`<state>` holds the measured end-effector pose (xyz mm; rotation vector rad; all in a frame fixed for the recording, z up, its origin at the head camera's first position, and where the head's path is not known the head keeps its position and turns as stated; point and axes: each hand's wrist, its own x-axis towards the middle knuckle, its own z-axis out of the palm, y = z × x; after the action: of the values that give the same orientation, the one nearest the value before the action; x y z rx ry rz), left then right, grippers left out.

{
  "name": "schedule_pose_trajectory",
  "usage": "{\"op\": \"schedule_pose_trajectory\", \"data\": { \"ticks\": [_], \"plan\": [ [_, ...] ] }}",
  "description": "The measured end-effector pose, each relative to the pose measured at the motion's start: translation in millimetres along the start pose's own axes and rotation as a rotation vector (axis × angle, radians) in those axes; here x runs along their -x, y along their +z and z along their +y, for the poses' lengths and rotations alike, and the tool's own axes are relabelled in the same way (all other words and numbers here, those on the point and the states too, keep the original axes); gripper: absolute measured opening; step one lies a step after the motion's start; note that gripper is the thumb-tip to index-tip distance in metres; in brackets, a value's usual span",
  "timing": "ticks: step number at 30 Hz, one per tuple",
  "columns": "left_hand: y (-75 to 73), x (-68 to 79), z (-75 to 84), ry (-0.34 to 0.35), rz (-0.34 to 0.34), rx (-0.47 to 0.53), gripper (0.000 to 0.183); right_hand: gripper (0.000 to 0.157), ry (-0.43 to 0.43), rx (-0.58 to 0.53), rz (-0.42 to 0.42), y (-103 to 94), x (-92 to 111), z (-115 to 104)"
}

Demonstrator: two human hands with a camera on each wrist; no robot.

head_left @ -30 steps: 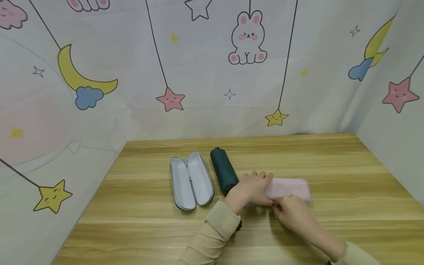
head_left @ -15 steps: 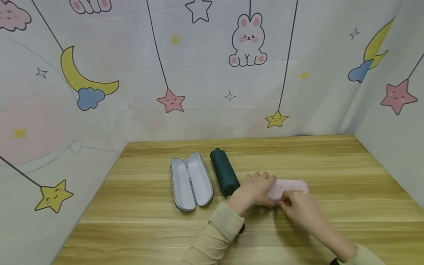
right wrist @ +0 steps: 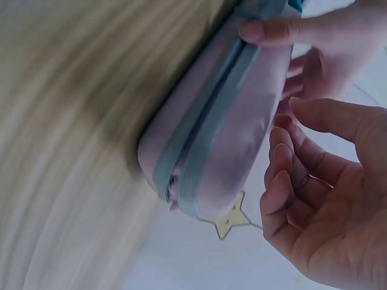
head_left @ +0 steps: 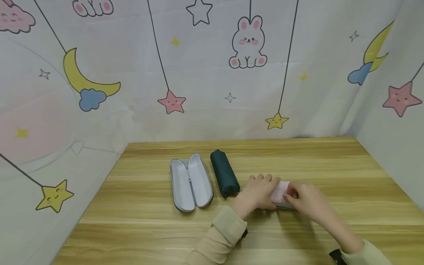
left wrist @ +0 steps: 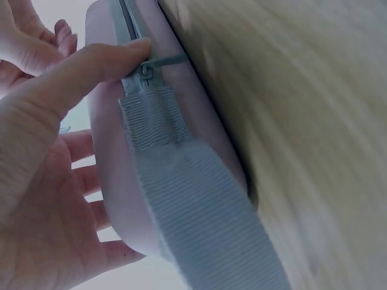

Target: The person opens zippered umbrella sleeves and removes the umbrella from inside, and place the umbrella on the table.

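Observation:
A pink zippered case (head_left: pixel 279 192) lies on the table, partly hidden by both hands. My left hand (head_left: pixel 260 191) grips its left end, thumb (left wrist: pixel 130 55) on the zipper seam and the other fingers round the far side. Right by that thumb is the zipper pull (left wrist: pixel 166 61), with a wide grey-blue strap (left wrist: pixel 193 211) at the case's end. In the right wrist view the zipper tapes (right wrist: pixel 196 160) run along the front side, a dark line between them. My right hand (right wrist: pixel 338 211) hovers beside the case with loosely bent fingers and nothing visible in it.
To the left, a grey hard case (head_left: pixel 191 184) lies unfolded, its pale inside facing up. A dark green pouch (head_left: pixel 224 173) stands between it and my left hand. Behind the wooden table (head_left: pixel 132 235) hangs a printed curtain (head_left: pixel 205 77).
My right hand has left the front seam beside the left thumb and shifted right and up over the case. The left hand keeps its grip, a little farther right in view.

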<state>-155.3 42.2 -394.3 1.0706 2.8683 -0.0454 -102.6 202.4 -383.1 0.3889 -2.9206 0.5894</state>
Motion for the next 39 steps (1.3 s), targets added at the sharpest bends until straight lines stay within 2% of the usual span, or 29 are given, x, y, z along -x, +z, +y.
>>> {"op": "schedule_pose_trajectory", "data": {
  "ticks": [7, 12, 17, 23, 30, 39],
  "plan": [
    [0.4, -5.6, -0.7, 0.040, 0.015, -0.008, 0.070, 0.017, 0.086, -0.063, -0.051, -14.7, -6, 17],
    [-1.5, -9.9, -2.6, 0.064, 0.009, -0.003, 0.072, 0.014, 0.117, -0.127, -0.004, -17.9, -11, 25],
    [-4.6, -15.0, -3.9, 0.080, -0.028, 0.001, 0.072, 0.018, 0.129, -0.161, 0.066, -17.2, -12, 28],
    [-10.2, -21.3, -5.0, 0.099, -0.062, -0.001, 0.073, 0.020, 0.121, -0.153, 0.067, -15.3, -15, 34],
    [-12.8, -26.8, -5.3, 0.117, -0.089, -0.027, 0.075, 0.022, 0.120, -0.153, -0.022, -11.9, -15, 41],
    [-12.0, -31.6, -5.5, 0.159, -0.074, -0.092, 0.071, 0.039, 0.160, -0.168, -0.115, -9.4, -16, 47]
  ]
}}
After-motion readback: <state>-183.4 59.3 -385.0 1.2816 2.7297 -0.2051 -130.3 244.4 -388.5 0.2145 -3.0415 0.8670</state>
